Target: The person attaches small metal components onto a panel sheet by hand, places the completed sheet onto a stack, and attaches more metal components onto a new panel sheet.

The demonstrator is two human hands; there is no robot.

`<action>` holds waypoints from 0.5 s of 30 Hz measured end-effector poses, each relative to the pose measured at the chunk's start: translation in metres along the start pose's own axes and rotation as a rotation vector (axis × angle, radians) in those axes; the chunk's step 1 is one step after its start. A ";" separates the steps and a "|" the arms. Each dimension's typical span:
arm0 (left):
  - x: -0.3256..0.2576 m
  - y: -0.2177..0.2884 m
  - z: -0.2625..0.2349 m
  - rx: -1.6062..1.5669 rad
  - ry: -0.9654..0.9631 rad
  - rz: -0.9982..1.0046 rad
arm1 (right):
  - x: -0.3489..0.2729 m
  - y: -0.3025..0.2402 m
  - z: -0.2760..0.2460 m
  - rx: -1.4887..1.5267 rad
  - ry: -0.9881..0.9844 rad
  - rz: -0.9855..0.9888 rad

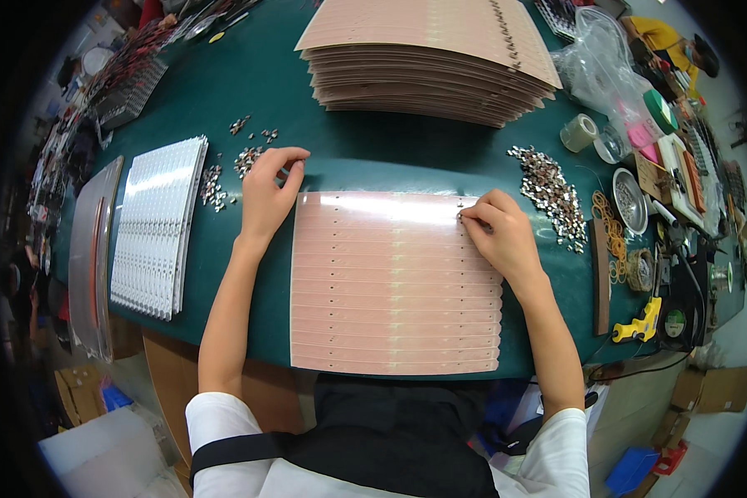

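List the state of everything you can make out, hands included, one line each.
Pink sheet: lying flat
Left hand: loosely curled, near the sheet's top left corner
Right hand: fingertips pinched together at the sheet's upper right; any grip unclear
Pink stack: piled high
White strips: stacked
Left metal bits: scattered in clusters
Right metal bits: loosely heaped
Clear bag: crumpled
Yellow tool: lying down

Head-worn fisheye view; steeply downward, near, over the green table (257, 79)
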State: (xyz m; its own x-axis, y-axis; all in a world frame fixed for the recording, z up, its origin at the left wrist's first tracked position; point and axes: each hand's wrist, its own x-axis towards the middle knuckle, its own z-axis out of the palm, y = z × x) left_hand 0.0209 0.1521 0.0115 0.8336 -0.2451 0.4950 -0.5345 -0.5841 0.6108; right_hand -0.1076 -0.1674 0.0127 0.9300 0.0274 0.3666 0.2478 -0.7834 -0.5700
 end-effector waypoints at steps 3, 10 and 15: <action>-0.005 0.024 0.001 -0.090 -0.099 -0.034 | 0.006 0.008 -0.020 0.125 -0.103 0.149; -0.010 0.104 0.043 -0.413 -0.573 -0.101 | 0.001 0.068 -0.041 -0.283 0.150 0.066; -0.013 0.126 0.089 -0.283 -0.574 0.093 | -0.003 0.076 -0.032 -0.378 0.180 0.026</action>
State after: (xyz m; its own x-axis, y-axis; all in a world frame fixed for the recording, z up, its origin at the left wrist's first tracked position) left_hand -0.0453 0.0127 0.0274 0.6819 -0.7056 0.1927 -0.5592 -0.3331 0.7592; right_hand -0.0997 -0.2473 -0.0081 0.8638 -0.0783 0.4978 0.0764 -0.9561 -0.2829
